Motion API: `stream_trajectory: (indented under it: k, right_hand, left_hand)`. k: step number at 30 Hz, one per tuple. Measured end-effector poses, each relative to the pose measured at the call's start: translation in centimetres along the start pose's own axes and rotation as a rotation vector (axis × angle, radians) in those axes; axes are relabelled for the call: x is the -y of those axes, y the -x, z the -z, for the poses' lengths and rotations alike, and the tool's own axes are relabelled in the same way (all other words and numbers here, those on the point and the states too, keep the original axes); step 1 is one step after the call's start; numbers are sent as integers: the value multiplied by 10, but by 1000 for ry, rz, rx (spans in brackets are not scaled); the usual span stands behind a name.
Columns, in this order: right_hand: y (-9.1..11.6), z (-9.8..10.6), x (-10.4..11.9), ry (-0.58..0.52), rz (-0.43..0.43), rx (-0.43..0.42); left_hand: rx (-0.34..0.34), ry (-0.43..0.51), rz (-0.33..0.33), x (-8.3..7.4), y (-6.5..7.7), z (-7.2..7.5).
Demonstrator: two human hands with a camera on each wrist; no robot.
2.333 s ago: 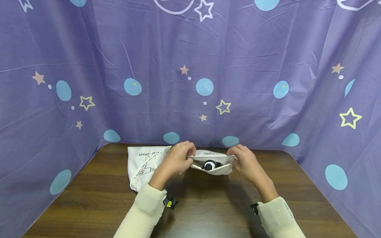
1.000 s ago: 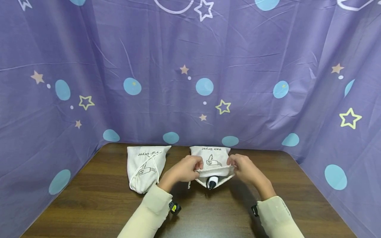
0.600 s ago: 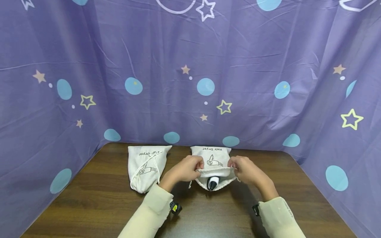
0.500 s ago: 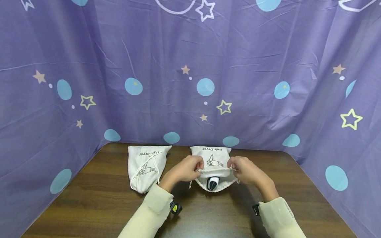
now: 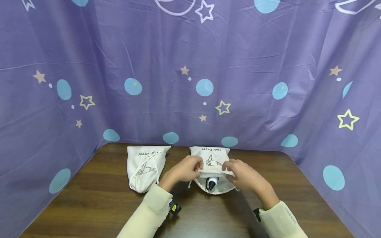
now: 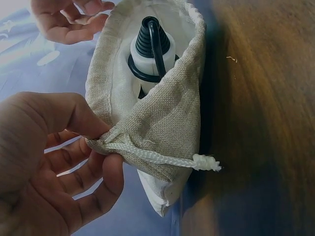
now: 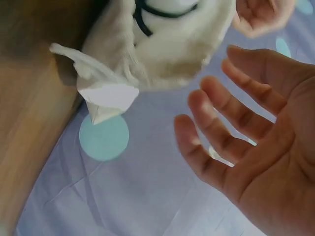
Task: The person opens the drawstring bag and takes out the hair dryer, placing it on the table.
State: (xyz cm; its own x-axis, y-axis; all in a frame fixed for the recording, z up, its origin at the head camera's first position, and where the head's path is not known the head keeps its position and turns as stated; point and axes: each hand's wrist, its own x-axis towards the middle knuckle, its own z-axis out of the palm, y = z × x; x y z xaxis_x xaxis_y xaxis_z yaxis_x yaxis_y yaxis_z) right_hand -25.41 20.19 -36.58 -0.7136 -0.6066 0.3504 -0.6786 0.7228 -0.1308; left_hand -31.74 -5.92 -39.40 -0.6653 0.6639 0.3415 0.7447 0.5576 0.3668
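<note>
A pale cloth drawstring bag (image 5: 208, 154) printed "Hair Dryer" lies at the table's back middle, its mouth facing me. Inside shows a white handle end (image 5: 213, 181) with a black ribbed cord sleeve (image 6: 150, 39), likely a hair dryer's; the rest is hidden in the cloth. My left hand (image 5: 185, 169) pinches the left corner of the bag's mouth between thumb and fingers, beside the knotted drawstring end (image 6: 206, 162). My right hand (image 5: 248, 175) hovers at the mouth's right side, fingers spread; in the right wrist view it stands apart from the cloth.
A second drawstring bag (image 5: 144, 183) with the same print lies to the left, its cord (image 5: 156, 165) loose across it. A purple patterned curtain (image 5: 166, 112) rises behind and at both sides of the brown wooden table (image 5: 89, 198).
The bag has come down from a raised, tilted pose to lie on the table, mouth towards me. My right hand has let go of the right corner; the left keeps its pinch.
</note>
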Motion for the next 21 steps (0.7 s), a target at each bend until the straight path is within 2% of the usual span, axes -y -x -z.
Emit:
stream_trajectory:
  k: [12, 16, 21]
  right_hand:
    - [1, -29, 30, 156, 173, -132]
    - [1, -36, 39, 157, 193, -121]
    - [0, -43, 45, 154, 178, -61]
  left_hand:
    - [-3, -5, -5, 1, 0, 2]
    - [-11, 1, 0, -1, 1, 3]
    - [-26, 4, 2, -1, 1, 3]
